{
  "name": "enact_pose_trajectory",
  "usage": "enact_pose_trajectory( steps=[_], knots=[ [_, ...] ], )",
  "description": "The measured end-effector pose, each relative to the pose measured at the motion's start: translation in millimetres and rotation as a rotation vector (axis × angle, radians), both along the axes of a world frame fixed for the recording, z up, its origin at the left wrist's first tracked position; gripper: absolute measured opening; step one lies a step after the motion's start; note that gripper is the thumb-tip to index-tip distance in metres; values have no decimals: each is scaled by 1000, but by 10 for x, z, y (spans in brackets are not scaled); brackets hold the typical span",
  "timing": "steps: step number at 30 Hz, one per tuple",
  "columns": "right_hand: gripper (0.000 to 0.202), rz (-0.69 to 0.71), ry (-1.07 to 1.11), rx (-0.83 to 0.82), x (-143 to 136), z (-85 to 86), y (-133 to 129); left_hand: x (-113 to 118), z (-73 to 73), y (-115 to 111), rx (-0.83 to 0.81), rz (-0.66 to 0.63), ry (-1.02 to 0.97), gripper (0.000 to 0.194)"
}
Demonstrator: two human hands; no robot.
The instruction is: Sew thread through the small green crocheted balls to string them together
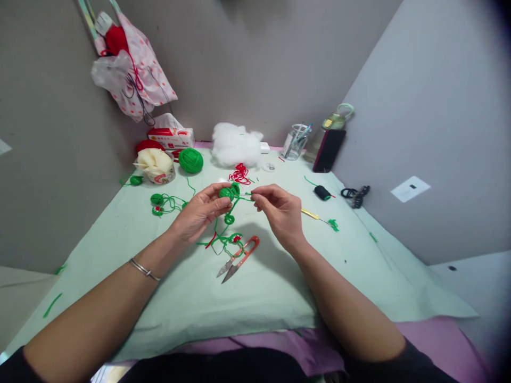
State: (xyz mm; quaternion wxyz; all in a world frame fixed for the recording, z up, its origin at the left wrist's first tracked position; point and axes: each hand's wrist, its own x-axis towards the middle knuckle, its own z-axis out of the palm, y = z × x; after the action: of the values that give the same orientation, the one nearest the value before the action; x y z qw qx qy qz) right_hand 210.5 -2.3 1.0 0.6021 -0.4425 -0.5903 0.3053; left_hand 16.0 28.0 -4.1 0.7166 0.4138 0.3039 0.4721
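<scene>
My left hand has its fingers closed around a small green crocheted ball, with a green crocheted piece beside it. At the ball's right, the thumb and forefinger of my right hand pinch green yarn. A thin pale line runs between the ball and those fingertips; whether it is a needle I cannot tell. Below hangs a small green crocheted ring. Green strands and a red-and-green crocheted piece lie nearer me, touching orange-handled thread snips.
White stuffing sits at the back, with red yarn scraps before it. At left are a green yarn ball, a tub and crocheted pieces. Rightward lie a yellow-handled hook, black thread spool and phone.
</scene>
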Motion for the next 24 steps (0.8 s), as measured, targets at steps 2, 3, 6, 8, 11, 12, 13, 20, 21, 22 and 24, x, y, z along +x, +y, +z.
enact_pose_trajectory(
  steps=[2, 3, 6, 8, 11, 12, 13, 20, 21, 22, 24],
  knots=[
    [6, -13, -98, 43, 18, -14, 6, -1, -4, 4, 13, 13, 14, 35],
    [7, -18, -148, 65, 30, -17, 10, -2, -7, 8, 21, 15, 25, 36],
    [10, -36, -278, 120, 73, -5, 24, -13, -14, 24, 47, -14, 66, 36],
    [10, -60, -333, 156, 94, 10, 26, -27, -14, 35, 72, -55, 98, 38],
    [11, -95, -359, 201, 102, 25, 17, -48, -9, 41, 141, -89, 138, 41],
    [11, -95, -357, 202, 98, 26, 13, -52, -7, 41, 162, -88, 142, 41],
    [12, -89, -348, 196, 92, 24, 10, -55, -6, 39, 176, -83, 140, 40],
    [6, 89, -136, 19, 94, 10, 62, -40, 4, 25, 73, -177, 65, 33],
    [4, 125, -104, -27, 101, 11, 72, -35, 6, 23, 57, -192, 56, 33],
    [5, 154, -76, -69, 105, 12, 79, -29, 8, 20, 47, -198, 50, 34],
    [9, 188, -30, -133, 102, 10, 84, -15, 7, 12, 51, -187, 46, 33]
  ],
)
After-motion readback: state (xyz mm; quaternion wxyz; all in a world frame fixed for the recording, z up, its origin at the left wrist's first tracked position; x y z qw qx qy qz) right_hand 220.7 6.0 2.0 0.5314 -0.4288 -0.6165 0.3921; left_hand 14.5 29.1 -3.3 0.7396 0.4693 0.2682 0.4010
